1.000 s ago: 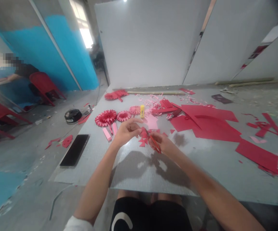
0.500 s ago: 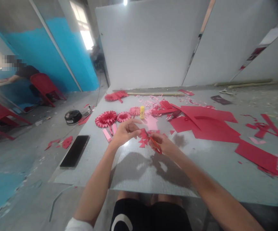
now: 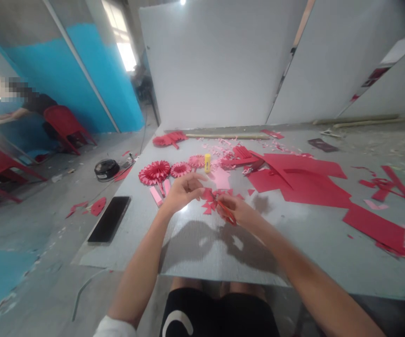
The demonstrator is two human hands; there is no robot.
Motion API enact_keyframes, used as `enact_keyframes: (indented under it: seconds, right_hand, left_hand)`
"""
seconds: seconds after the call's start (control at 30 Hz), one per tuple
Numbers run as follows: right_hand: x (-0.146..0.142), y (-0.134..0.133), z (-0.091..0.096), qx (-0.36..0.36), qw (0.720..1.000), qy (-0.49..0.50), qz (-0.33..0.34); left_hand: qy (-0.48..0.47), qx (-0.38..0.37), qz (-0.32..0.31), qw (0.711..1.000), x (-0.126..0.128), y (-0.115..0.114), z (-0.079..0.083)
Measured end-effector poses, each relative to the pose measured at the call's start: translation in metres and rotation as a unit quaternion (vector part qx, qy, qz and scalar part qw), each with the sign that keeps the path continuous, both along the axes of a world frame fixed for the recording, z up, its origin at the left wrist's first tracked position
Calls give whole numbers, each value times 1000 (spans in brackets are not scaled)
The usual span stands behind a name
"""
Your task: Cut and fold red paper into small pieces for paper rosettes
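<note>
Between thumb and fingers, my left hand [image 3: 185, 192] pinches a small piece of red paper [image 3: 208, 193]. My right hand [image 3: 235, 209] is closed on orange-handled scissors [image 3: 227, 214], whose blades point at that paper; whether they are cutting into it I cannot tell. Small red paper triangles [image 3: 207, 209] lie on the table just under my hands. Beyond my left hand are a red pleated paper rosette [image 3: 156, 172], two pink rosettes [image 3: 180, 169] and a yellow glue stick [image 3: 207, 163] standing upright. A pink paper sheet [image 3: 221, 179] lies behind the scissors.
Large red paper sheets [image 3: 314, 187] and scraps spread over the right of the table [image 3: 188, 252]. A black phone [image 3: 109, 220] lies near the left edge. At the back is a thin stick [image 3: 226, 136]. A person [image 3: 40, 104] sits far left by a red chair [image 3: 67, 125].
Both hands stay in almost the same place. The red paper in my left hand looks smaller, and more small red pieces show beside the scissors.
</note>
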State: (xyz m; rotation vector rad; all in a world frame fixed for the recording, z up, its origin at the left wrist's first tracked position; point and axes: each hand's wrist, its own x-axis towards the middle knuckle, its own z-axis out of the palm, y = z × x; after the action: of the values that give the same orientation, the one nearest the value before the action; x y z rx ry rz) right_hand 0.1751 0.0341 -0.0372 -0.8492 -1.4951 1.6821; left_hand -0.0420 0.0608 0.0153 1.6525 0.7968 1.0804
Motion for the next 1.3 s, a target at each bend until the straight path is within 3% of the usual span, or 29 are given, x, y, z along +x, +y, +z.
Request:
enact_keyframes:
  seconds: [0.17, 0.43, 0.7, 1.3]
  right_hand:
    - [3, 3, -4, 3, 1000, 13, 12]
    - [9, -6, 13, 11, 997, -52, 56]
    - [13, -5, 11, -2, 992, -83, 99]
    - [19, -3, 16, -13, 995, -63, 79]
  left_hand:
    - [3, -16, -31, 999, -1, 0, -2]
    - [20, -74, -95, 993, -8, 2, -3]
    - [59, -84, -132, 986, -10, 1, -1]
    - [45, -65, -116, 990, -2, 0, -3]
